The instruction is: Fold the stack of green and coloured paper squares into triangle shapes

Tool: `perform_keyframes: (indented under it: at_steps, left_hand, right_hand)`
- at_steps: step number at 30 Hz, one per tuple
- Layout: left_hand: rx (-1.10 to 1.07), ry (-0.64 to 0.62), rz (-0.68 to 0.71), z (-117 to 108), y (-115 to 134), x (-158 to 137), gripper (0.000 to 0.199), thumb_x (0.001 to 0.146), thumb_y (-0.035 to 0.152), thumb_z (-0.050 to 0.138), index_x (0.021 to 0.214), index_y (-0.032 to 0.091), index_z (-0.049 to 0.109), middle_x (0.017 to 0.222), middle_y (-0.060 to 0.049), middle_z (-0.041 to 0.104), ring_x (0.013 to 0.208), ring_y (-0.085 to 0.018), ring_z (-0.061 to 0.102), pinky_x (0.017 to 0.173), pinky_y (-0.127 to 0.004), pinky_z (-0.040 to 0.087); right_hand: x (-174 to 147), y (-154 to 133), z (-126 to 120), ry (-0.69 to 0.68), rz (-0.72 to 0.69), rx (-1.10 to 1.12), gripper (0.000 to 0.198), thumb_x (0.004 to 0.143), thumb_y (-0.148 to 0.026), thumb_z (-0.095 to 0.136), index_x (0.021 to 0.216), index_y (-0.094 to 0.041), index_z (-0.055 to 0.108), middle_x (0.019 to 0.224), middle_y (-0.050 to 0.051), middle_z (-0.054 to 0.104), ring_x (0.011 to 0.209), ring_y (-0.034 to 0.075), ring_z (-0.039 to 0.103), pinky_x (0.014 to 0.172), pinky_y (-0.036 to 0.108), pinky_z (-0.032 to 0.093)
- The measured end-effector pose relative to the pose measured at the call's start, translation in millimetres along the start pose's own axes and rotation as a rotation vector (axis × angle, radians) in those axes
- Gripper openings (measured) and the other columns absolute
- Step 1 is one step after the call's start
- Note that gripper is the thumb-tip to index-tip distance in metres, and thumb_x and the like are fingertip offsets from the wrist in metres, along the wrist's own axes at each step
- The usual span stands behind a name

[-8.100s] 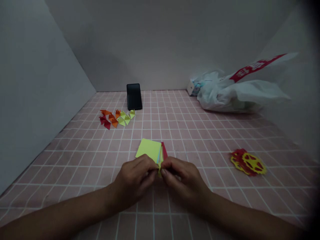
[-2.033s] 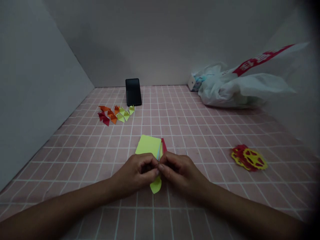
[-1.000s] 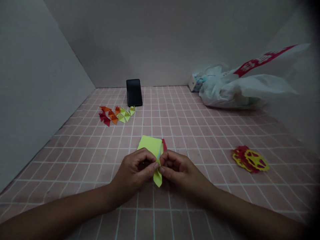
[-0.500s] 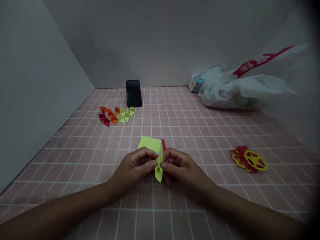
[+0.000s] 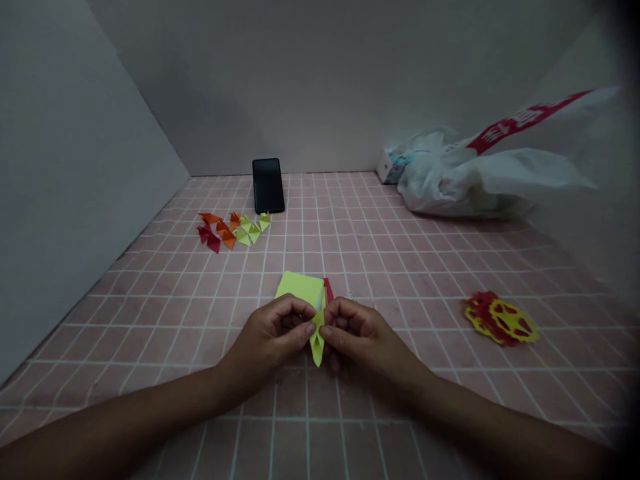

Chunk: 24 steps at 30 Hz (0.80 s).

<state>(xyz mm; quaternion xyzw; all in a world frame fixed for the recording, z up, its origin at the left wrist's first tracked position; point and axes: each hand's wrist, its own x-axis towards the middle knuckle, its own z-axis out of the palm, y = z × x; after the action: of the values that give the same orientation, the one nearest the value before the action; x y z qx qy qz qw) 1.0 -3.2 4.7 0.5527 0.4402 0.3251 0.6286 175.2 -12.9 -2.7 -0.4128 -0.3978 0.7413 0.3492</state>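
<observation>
Nearest us, the pink-gridded counter [image 5: 307, 443] is spreading under our forearms. We are holding the folded yellow paper [image 5: 318, 348] between our left hand [image 5: 273, 331] at its 9 o'clock and our right hand [image 5: 367, 331] at its 3 o'clock, fingers of both clamping its sides. Its far part is lying between the fingertips; its pointed tip is sticking out free towards 6 o'clock. We are probably pinching from 2 sides to control its small creases. Openwork cut-outs [image 5: 513, 320] are lying well apart at 3 o'clock. The paper stack [image 5: 303, 287] is sitting near 12 o'clock, a red sheet [image 5: 329, 289] showing alongside, likely placed for easy reach. Small folded papers [image 5: 229, 239] are sitting between 10 and 11 o'clock, seemingly leaving us working room. Beyond, a phone [image 5: 269, 187] is resting at 11 o'clock and a white bag [image 5: 445, 187] is slumping between 1 and 2 o'clock.
</observation>
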Motion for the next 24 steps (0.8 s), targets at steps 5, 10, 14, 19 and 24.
perform_keyframes:
  at_steps: [5, 10, 14, 19, 24]
  left_hand:
    - [-0.031, 0.004, -0.03, 0.0, -1.2, 0.1, 0.013, 0.082, 0.025, 0.064, 0.089, 0.016, 0.06, 0.074, 0.0, 0.059, 0.067, -0.012, 0.054, 0.062, -0.023, 0.043]
    - [-0.003, -0.011, -0.02, -0.5, 0.8, 0.2, 0.012, 0.082, 0.025, 0.063, 0.087, 0.015, 0.061, 0.074, 0.0, 0.059, 0.066, -0.011, 0.053, 0.062, -0.023, 0.043]
    - [-0.001, -0.015, -0.045, 0.2, 2.5, 0.2, 0.013, 0.081, 0.026, 0.063, 0.085, 0.015, 0.061, 0.075, 0.0, 0.059, 0.067, -0.012, 0.054, 0.062, -0.024, 0.043]
    - [-0.018, -0.019, -0.066, -0.4, 1.8, 0.2, 0.012, 0.08, 0.027, 0.063, 0.083, 0.016, 0.06, 0.073, 0.0, 0.059, 0.065, -0.012, 0.054, 0.06, -0.023, 0.043]
    - [0.014, -0.029, -0.061, -2.0, 1.6, 1.4, 0.013, 0.079, 0.027, 0.064, 0.081, 0.015, 0.06, 0.071, 0.001, 0.057, 0.065, -0.012, 0.052, 0.059, -0.023, 0.042]
  right_hand:
    - [0.0, 1.0, 0.1, 0.024, -0.002, -0.011, 0.025, 0.078, -0.033, 0.068, 0.075, -0.02, 0.047, 0.052, -0.007, 0.052, 0.04, 0.006, 0.047, 0.04, 0.017, 0.035]
    - [0.3, 1.7, 0.4, 0.03, -0.018, -0.042, 0.023, 0.079, -0.033, 0.067, 0.076, -0.019, 0.048, 0.053, -0.007, 0.051, 0.042, 0.006, 0.046, 0.041, 0.017, 0.035]
    - [0.8, 2.8, -0.4, 0.034, -0.024, -0.079, 0.021, 0.08, -0.031, 0.065, 0.075, -0.02, 0.048, 0.053, -0.007, 0.049, 0.043, 0.006, 0.045, 0.041, 0.017, 0.033]
    - [0.7, 4.2, -1.3, 0.031, -0.032, -0.08, 0.022, 0.08, -0.033, 0.066, 0.074, -0.02, 0.049, 0.054, -0.007, 0.049, 0.044, 0.006, 0.043, 0.042, 0.018, 0.033]
    - [0.2, 2.5, -0.3, 0.041, -0.031, -0.128, 0.021, 0.08, -0.031, 0.066, 0.074, -0.019, 0.049, 0.053, -0.008, 0.048, 0.043, 0.006, 0.044, 0.041, 0.018, 0.031]
